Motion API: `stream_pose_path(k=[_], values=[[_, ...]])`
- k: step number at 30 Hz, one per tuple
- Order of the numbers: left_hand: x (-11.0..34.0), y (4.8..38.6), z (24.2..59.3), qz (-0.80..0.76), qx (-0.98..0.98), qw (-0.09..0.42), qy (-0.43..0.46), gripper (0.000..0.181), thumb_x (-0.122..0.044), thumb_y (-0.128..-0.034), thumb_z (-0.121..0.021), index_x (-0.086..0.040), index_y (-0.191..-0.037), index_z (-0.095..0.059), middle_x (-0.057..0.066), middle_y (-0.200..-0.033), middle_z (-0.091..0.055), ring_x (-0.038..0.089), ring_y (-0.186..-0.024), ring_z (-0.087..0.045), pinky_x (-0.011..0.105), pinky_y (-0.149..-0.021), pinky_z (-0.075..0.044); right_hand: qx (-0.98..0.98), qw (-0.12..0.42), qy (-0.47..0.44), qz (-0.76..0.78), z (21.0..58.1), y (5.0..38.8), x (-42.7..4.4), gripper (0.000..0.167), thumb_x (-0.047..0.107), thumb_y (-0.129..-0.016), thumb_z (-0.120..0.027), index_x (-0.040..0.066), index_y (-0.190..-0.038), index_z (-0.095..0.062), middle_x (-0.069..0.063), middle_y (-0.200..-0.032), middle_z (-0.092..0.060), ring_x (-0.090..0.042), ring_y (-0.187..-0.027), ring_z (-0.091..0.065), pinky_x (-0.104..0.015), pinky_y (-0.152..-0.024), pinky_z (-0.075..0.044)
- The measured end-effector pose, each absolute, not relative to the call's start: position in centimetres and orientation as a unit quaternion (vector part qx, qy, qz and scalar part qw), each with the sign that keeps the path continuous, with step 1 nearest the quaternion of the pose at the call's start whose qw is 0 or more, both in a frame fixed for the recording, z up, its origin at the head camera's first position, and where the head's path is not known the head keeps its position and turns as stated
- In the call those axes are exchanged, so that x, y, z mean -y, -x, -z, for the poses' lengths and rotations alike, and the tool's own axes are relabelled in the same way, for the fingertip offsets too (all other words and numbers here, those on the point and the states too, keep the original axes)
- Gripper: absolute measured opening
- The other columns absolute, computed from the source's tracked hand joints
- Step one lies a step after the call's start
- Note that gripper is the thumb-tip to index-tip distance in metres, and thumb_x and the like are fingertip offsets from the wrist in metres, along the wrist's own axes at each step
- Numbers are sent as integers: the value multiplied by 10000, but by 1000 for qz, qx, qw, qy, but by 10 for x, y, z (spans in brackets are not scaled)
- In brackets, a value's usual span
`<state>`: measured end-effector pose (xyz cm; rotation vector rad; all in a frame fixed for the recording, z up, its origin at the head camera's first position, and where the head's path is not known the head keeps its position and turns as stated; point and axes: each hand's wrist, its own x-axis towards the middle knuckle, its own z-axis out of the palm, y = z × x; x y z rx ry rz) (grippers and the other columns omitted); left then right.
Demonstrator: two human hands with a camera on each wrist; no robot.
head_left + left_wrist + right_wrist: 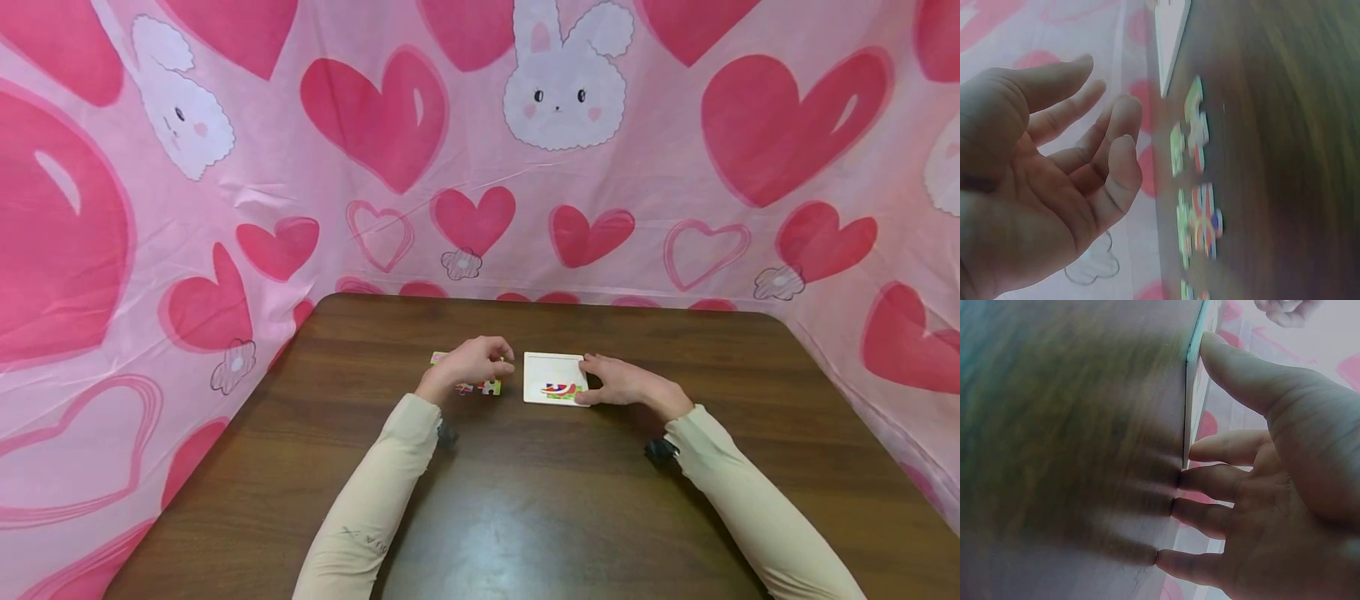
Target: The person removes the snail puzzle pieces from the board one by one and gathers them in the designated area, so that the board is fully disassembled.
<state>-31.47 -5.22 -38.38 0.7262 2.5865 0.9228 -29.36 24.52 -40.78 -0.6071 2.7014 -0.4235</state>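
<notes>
A white square puzzle tray point(542, 371) lies flat on the table, with a few joined colourful pieces point(561, 392) at its lower right. My right hand point(624, 382) rests at the tray's right side; in the right wrist view its thumb point(1235, 369) touches the tray's face and the index fingertip meets the edge, while the other fingers reach straight down to the table. Left of the tray, my left hand point(474, 360) hovers over loose jigsaw pieces point(490, 387), partly hiding them. Its fingers point(1124, 169) are loosely bent and hold nothing.
The brown wooden table point(525, 508) extends around the tray and pieces. A pink cloth point(480, 167) with hearts and rabbits hangs behind the table and along its sides. Dark straps point(661, 452) show at both wrists.
</notes>
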Motion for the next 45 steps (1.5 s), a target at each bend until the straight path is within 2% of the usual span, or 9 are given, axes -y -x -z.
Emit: stream_pose_path(k=[8, 15, 23, 29, 34, 37, 42, 45], values=[[25, 315, 387, -297, -906, 143, -265, 283, -244, -912, -686, -98, -1150, -637, 29, -954, -690, 149, -785, -594, 280, -709, -477, -950, 167, 219, 148, 409, 295, -245, 838, 495, -877, -675, -28, -1466, -389, -284, -1549, -301, -464, -1447, -257, -594, -1157, -227], [2, 311, 390, -265, -918, 134, -264, 276, -249, -912, -692, -130, -1155, -642, 50, -995, -717, 145, -851, -622, 287, -773, -482, -950, 172, 214, 146, 408, 296, -246, 854, 526, -874, -663, -12, -1475, -383, -276, -1557, -293, -461, -1449, -254, -605, -1154, -223], [-18, 306, 391, -254, -922, 125, -264, 262, -234, -903, -700, -132, -1141, -656, 29, -980, -715, 124, -836, -626, 257, -743, -479, -949, 176, 212, 155, 408, 298, -245, 838, 527, -863, -676, 1, -1459, -410, -282, -1555, -292, -469, -1443, -261, -619, -1140, -240], [-27, 305, 392, -218, -931, 123, -267, 233, -237, -915, -681, -174, -1139, -666, 32, -1066, -706, 140, -893, -636, 259, -745, -492, -947, 172, 220, 157, 409, 297, -246, 833, 512, -875, -670, -14, -1462, -401, -291, -1551, -291, -475, -1440, -264, -617, -1137, -246], [-33, 307, 399, -206, -931, 128, -274, 223, -235, -925, -668, -176, -1140, -684, 26, -1122, -700, 135, -843, -603, 254, -706, -471, -948, 169, 222, 155, 410, 298, -246, 838, 507, -874, -673, -25, -1461, -398, -301, -1543, -300, -481, -1431, -278, -618, -1133, -254], [-37, 307, 402, -191, -934, 125, -275, 205, -232, -915, -672, -173, -1108, -703, 19, -1142, -694, 152, -894, -592, 273, -764, -477, -947, 164, 229, 153, 410, 298, -246, 819, 480, -880, -681, -40, -1450, -406, -321, -1530, -307, -493, -1419, -290, -618, -1127, -263], [-43, 306, 406, -172, -939, 114, -276, 176, -216, -865, -699, -150, -1026, -721, 2, -1071, -696, 163, -953, -599, 294, -840, -491, -947, 155, 235, 153, 409, 296, -245, 808, 456, -872, -700, -42, -1443, -415, -332, -1516, -322, -496, -1406, -317, -609, -1124, -278], [-45, 306, 405, -165, -939, 110, -279, 86, -209, -859, -700, -136, -901, -717, -35, -900, -665, 129, -808, -561, 262, -720, -466, -947, 156, 235, 153, 409, 296, -245, 811, 455, -872, -700, -35, -1449, -411, -332, -1518, -319, -496, -1405, -319, -608, -1125, -277]])
